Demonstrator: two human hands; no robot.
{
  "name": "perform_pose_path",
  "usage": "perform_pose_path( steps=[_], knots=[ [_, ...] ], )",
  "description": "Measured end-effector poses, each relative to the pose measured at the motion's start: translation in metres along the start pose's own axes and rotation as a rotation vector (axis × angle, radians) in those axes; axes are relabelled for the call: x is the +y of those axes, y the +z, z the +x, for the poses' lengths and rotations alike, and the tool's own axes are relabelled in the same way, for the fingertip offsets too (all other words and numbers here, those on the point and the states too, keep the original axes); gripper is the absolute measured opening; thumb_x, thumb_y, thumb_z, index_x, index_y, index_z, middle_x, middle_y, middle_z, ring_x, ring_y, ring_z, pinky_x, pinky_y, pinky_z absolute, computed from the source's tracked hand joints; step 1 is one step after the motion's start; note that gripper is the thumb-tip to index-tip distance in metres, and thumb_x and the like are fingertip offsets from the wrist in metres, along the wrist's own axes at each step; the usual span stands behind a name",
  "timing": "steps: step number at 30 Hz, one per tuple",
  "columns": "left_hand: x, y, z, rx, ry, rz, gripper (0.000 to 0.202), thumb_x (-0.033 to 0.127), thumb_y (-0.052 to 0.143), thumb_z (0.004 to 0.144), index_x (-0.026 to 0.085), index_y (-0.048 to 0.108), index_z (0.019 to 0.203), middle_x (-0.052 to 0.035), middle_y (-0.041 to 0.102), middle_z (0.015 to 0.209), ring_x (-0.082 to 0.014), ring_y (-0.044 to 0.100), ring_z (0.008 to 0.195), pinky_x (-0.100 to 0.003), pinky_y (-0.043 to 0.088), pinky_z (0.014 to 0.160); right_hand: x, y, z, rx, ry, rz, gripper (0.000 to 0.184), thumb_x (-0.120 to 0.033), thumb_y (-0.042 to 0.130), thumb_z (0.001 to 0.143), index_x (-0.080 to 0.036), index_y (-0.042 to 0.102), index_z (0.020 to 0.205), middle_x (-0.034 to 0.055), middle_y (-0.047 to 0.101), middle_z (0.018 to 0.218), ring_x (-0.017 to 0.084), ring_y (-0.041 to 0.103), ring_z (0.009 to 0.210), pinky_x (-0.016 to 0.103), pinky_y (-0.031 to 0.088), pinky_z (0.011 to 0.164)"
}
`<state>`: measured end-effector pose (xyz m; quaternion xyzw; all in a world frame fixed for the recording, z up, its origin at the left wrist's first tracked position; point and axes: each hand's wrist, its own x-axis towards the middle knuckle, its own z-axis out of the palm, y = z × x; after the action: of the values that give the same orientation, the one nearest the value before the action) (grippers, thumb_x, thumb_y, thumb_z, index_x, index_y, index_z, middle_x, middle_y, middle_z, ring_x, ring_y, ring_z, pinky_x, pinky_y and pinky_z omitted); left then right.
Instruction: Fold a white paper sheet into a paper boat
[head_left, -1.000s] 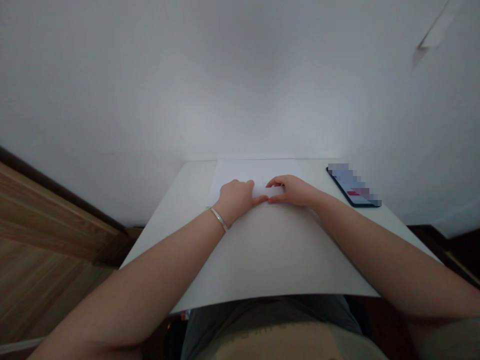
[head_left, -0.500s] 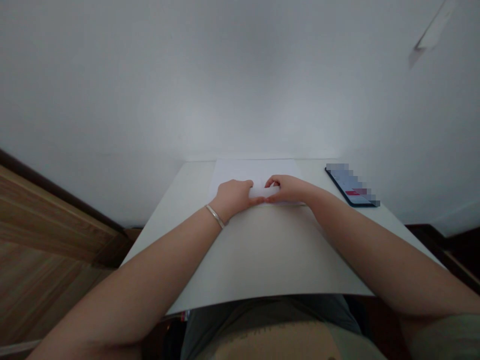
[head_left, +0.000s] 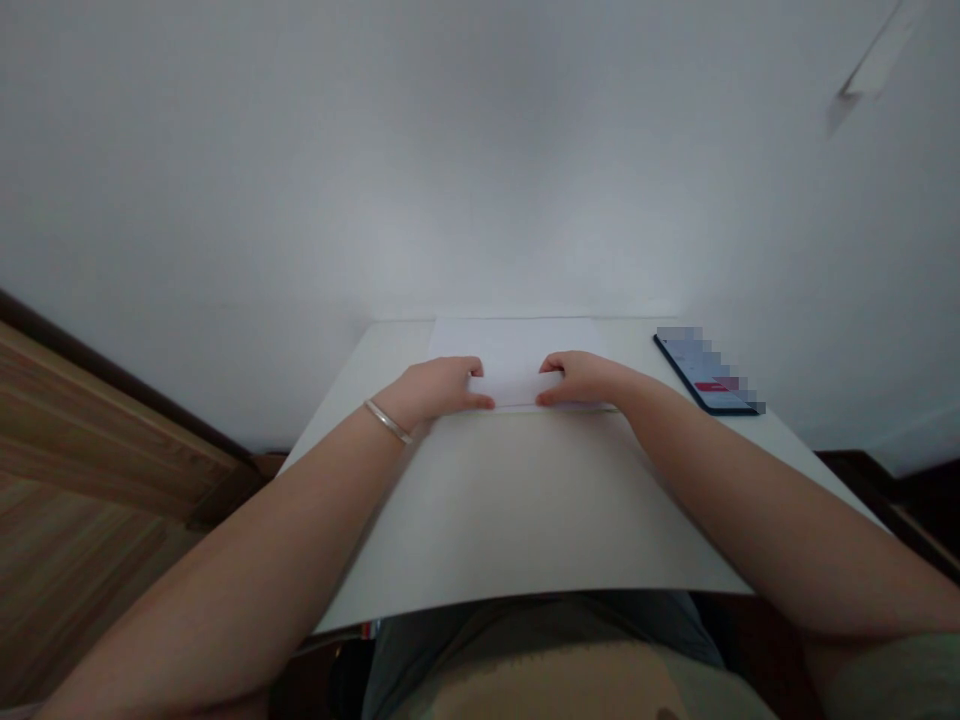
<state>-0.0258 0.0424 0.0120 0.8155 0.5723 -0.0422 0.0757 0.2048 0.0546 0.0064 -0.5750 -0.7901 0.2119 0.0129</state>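
A white sheet of paper point(head_left: 514, 340) lies on the far part of the white table, close to the wall. Its near edge looks folded or rolled over into a narrow strip point(head_left: 516, 390). My left hand point(head_left: 448, 385) grips the left part of that strip, thumb on the near side and fingers curled over the far side. On the right part, my right hand point(head_left: 585, 380) closes in the same way, its thumb along the near edge. A stretch of the strip shows between the hands. The paper under both palms is hidden.
The white table point(head_left: 525, 510) ends against a pale wall point(head_left: 480, 200). A phone point(head_left: 705, 375) with a lit screen lies to the right of the paper. A wooden panel point(head_left: 97, 470) stands at the left. A silver bangle point(head_left: 388, 421) circles my left wrist.
My left hand has slid left along the strip, away from my right hand, so more of the strip shows between them. My right hand has barely moved.
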Motion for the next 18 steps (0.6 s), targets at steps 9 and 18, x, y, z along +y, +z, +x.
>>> perform_pose_path(
  steps=[9,18],
  knots=[
    [-0.018,-0.004,0.000,-0.112,-0.002,-0.181,0.055,0.046,0.063,0.067,0.016,0.057,0.112,-0.0082,0.067,0.101,-0.0217,0.062,0.081,-0.027,0.042,0.065,-0.008,0.005,-0.003,0.050,0.072,-0.078,0.062,-0.060,0.066,0.067,-0.021,0.062,0.114,0.0097,0.066,0.116,0.028,0.062,0.102,0.036,0.047,0.082],
    [-0.022,-0.004,0.000,-0.058,0.020,-0.286,0.061,0.042,0.069,0.061,0.017,0.053,0.113,-0.0037,0.063,0.089,-0.0199,0.059,0.074,-0.029,0.045,0.066,-0.007,0.008,-0.002,0.050,0.100,-0.141,0.073,-0.065,0.065,0.063,-0.023,0.060,0.123,0.0107,0.064,0.123,0.031,0.059,0.109,0.040,0.046,0.088]
  ],
)
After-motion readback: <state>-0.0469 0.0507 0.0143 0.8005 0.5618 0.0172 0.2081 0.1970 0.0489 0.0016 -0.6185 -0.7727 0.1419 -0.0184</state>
